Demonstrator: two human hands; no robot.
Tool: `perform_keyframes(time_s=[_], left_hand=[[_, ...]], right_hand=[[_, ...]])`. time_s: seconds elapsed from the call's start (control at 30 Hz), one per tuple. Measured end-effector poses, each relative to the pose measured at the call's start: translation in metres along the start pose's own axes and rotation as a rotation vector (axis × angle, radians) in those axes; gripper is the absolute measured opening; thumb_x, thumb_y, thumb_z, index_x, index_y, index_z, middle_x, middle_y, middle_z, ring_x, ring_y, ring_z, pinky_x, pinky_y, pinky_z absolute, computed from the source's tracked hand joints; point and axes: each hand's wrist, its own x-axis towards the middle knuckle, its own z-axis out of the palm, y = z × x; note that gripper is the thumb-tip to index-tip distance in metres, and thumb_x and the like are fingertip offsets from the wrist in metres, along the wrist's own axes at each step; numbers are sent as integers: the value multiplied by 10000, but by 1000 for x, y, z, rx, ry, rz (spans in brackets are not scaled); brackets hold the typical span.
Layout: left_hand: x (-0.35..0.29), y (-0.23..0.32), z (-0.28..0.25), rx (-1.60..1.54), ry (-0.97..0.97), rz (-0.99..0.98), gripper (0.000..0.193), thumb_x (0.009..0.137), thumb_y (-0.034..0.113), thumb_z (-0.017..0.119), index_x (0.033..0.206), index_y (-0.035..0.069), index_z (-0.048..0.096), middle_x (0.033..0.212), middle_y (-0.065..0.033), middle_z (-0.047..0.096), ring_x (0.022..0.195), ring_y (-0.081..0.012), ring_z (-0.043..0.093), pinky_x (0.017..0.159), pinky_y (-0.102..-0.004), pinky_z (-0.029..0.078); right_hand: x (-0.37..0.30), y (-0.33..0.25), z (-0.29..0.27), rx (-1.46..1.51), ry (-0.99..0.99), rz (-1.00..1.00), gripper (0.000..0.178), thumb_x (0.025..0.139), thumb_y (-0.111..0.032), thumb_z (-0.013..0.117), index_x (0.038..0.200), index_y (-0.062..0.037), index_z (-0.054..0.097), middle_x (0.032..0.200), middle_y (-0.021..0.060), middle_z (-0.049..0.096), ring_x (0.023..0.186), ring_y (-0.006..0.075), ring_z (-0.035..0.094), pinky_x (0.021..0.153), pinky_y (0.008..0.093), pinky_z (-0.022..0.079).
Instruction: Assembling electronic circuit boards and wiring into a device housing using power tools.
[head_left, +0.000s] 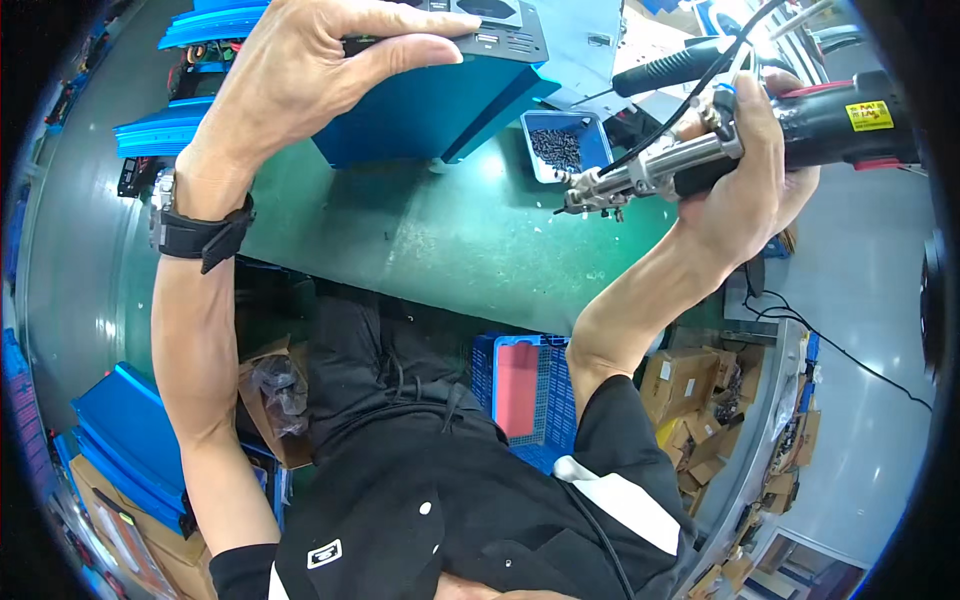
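A blue metal casing point(400, 115) stands on the green bench top, with a black end panel point(515, 45) facing up that carries a socket and vent slots. My left hand point(300, 70) rests on this panel, index finger and thumb stretched out and apart. In my right hand point(750, 195) is a power screwdriver point(820, 135), black-bodied with a metal nose and a cable. The nose points left and down, apart from the casing. Below its tip sits a small blue tray point(541, 172) of dark screws point(556, 150).
A black ribbed handle point(665, 70) with a thin metal shaft lies behind the power screwdriver. Blue curved panels point(165, 130) are stacked at the left. Under the bench edge point(400, 285) stand a blue crate point(484, 375) and an open carton point(265, 400). More cartons point(680, 385) fill the right shelf.
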Motion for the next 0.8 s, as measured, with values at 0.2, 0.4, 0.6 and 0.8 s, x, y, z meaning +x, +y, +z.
perform_keyframes(time_s=[0.2,0.4,0.6,0.8], left_hand=[[10,42,-26,541,-308,-246,267,938,130,751,1195,72,795,1294,-122,709,1137,-262,687,977,-338,528],[10,43,-18,517,-265,-353,283,903,119,769,1177,56,796,1251,-152,713,1154,-310,670,1023,-373,499],[11,43,-7,503,-301,-371,288,950,52,731,1234,27,770,1315,-129,673,1112,-206,671,939,-311,542],[3,39,-18,524,-298,-368,292,989,108,704,1261,14,753,1358,-149,667,1218,-238,626,979,-328,510]], right_hand=[[22,0,-23,-70,42,9,340,842,-45,800,1124,59,640,813,122,649,538,186,633,477,301,530],[20,20,13,-122,-40,49,303,934,-101,773,1162,6,606,922,17,653,802,113,620,723,275,520],[22,30,20,-127,-116,-4,412,836,-167,736,1174,40,623,917,257,688,831,338,692,776,431,549],[-3,25,18,-11,-123,-10,345,848,-94,708,1131,41,565,796,248,684,757,429,715,697,447,557]])
